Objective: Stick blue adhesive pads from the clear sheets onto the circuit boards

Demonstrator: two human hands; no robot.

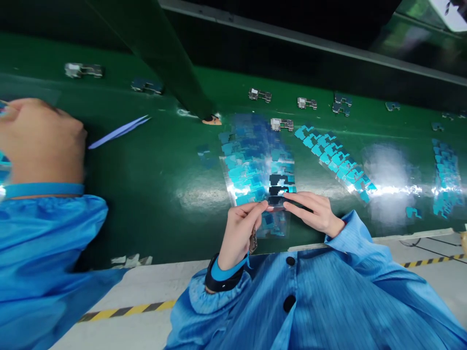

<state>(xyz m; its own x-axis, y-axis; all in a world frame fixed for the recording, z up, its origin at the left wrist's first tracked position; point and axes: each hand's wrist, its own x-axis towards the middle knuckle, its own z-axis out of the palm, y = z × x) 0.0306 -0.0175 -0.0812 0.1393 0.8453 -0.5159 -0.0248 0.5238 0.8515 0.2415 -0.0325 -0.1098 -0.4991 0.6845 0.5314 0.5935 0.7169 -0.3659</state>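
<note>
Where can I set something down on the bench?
Best: green bench between purple tweezers, white scraps and blue film sheet. Narrower: between that sheet and the slanting strip. Crowded: around the left hand and right hand; boards dot the back.

Blue striped smock (328,291) (black buttons (289,304)), black wristband (223,286).

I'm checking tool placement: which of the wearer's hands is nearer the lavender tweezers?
Left. The left hand is rightward of the tweezers; the right hand lies farther rightward.
</note>
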